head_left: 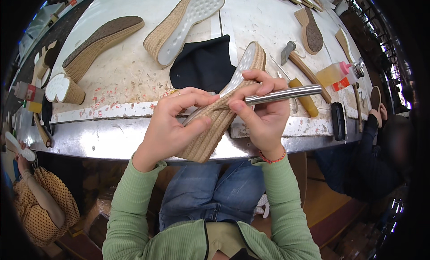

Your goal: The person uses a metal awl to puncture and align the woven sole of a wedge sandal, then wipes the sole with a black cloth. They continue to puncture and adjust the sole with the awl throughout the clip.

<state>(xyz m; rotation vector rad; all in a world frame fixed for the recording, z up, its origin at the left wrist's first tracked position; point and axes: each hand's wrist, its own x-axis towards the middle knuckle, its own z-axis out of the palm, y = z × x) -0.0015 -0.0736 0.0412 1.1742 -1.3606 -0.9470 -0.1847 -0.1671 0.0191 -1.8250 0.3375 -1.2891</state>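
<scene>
A rope-wrapped wedge shoe sole [204,141] with a white dimpled top is tilted between my hands, over the table's front edge. My left hand [168,125] is closed on its side, thumb and fingers pinching near the braided rim. In my right hand [271,119] lies a shiny steel rod-handled tool [291,94], its handle pointing right. The tool's working tip is at the braid and cannot be made out. My right fingers also touch the sole's upper edge. Just beyond the sole lies a black cloth piece [197,63].
Further wedge soles [103,43] lie across the white table [121,81]. To the right are a hammer [309,76], a yellow-handled awl [307,101], a pink-capped bottle [331,74] and a black case [338,121]. People work at both sides, one in dotted clothing [45,202].
</scene>
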